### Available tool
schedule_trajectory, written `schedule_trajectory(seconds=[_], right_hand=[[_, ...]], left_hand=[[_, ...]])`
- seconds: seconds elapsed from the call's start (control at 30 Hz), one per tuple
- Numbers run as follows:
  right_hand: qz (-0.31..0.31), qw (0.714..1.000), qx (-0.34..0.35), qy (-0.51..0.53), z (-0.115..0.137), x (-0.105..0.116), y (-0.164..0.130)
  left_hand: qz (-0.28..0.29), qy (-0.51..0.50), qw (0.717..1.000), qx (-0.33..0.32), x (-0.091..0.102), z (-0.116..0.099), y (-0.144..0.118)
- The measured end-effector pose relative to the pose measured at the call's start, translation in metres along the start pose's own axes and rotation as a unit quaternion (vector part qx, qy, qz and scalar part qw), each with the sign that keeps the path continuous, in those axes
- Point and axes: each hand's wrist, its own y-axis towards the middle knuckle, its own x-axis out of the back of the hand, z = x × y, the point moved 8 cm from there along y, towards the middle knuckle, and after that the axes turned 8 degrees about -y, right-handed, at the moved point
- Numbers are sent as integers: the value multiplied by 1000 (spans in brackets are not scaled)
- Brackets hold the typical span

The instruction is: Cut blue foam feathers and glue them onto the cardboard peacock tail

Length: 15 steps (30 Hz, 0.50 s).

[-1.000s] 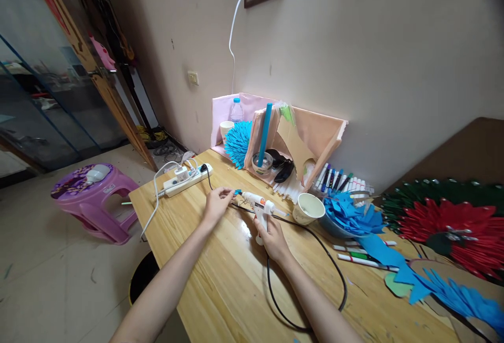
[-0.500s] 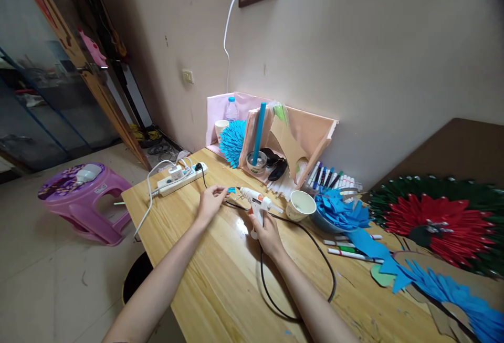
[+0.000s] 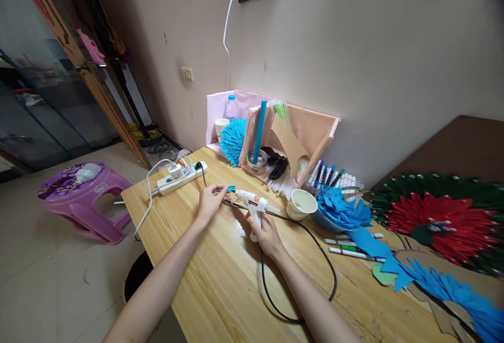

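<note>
- Pale plaster wall [image 3: 374, 43] backs a light wooden desk [image 3: 220, 285], whose far edge runs along it; a tiled floor lies beyond the desk's left edge.
- The right hand [image 3: 268, 235] is wrapped around the grip of a white glue gun [image 3: 252, 204], held upright just above the desk near the middle of its far half, nozzle pointing left.
- The left hand [image 3: 210, 201] pinches a small blue paper piece [image 3: 231, 189] between thumb and fingertips, right at the nozzle; whether the two touch cannot be told.
- A black cord [image 3: 299, 280] loops from the gun over the desk toward the near edge and back.
- A white power strip [image 3: 181, 177] lies at the far left corner, with a black plug in it.
- A paper cup [image 3: 301, 204] stands just right of the gun, beside a bowl of blue paper shapes [image 3: 340, 211].
- Markers [image 3: 334, 177] lie in a row against the wall, behind the cup.
- A pink and tan cardboard stand [image 3: 311, 127] at the far edge shelters a blue tube [image 3: 259, 130] upright in a glass dish.
- A red and green paper fan [image 3: 437, 217] spreads at the right edge.
- A pink plastic stool [image 3: 84, 201] stands on the floor, well apart from the desk's left edge.
</note>
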Motion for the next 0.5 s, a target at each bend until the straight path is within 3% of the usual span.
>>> schedule_trajectory(seconds=[0.5], right_hand=[[0,1000,-11,-1,-4,-2,0]], left_hand=[[-4,-1,1000,3,1,-2,0]])
